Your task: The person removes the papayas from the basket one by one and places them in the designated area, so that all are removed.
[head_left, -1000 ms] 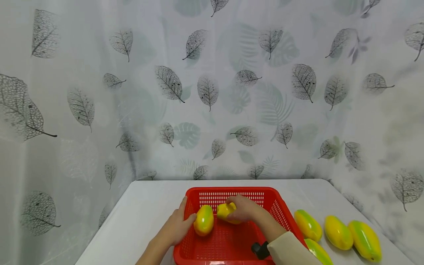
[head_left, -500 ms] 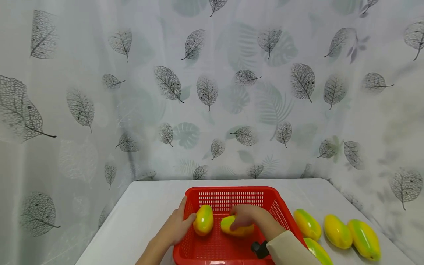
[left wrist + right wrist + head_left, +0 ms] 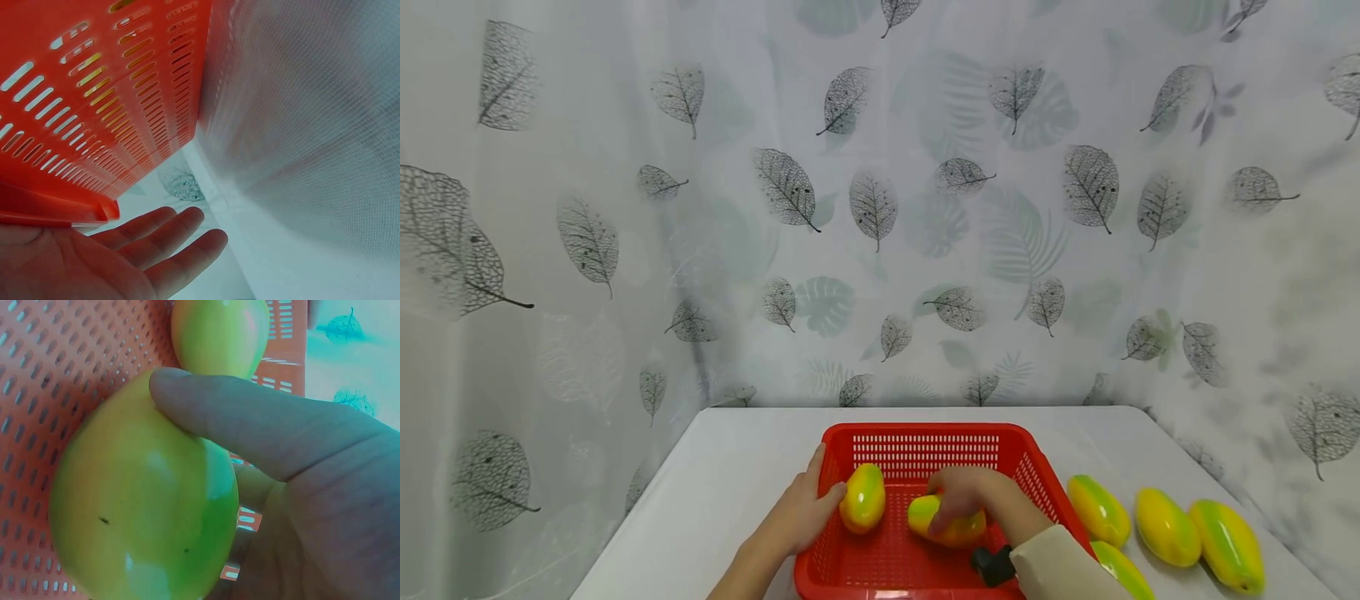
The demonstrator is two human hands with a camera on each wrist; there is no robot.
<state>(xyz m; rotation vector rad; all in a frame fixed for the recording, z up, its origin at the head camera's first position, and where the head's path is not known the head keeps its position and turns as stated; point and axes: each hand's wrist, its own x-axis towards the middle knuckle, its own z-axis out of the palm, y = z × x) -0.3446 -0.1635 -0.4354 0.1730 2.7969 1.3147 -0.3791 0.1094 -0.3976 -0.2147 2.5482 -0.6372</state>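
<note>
My right hand (image 3: pixel 964 493) holds a yellow-green mango (image 3: pixel 951 527) low in the red plastic basket (image 3: pixel 917 575). In the right wrist view the thumb lies across the top of that mango (image 3: pixel 144 506), while the other fingers are partly hidden along its far side. A second mango (image 3: pixel 862 498) lies in the basket by its left wall. My left hand (image 3: pixel 801 510) rests on the basket's left rim, thumb over the inside. From the left wrist view, its fingers (image 3: pixel 181 262) stretch out straight below the rim, outside the slotted wall (image 3: pixel 125 94).
On the white table (image 3: pixel 737 467), right of the basket, lie several more mangoes (image 3: pixel 1167 527), one of them (image 3: pixel 1122 571) close against the basket's side. A leaf-print curtain (image 3: pixel 880 208) hangs behind the table. A black strap piece (image 3: pixel 992 567) sits at the right wrist.
My right hand has brought its mango from the back of the basket toward the front and slightly right, and it sits lower now. The left hand stays in place on the rim.
</note>
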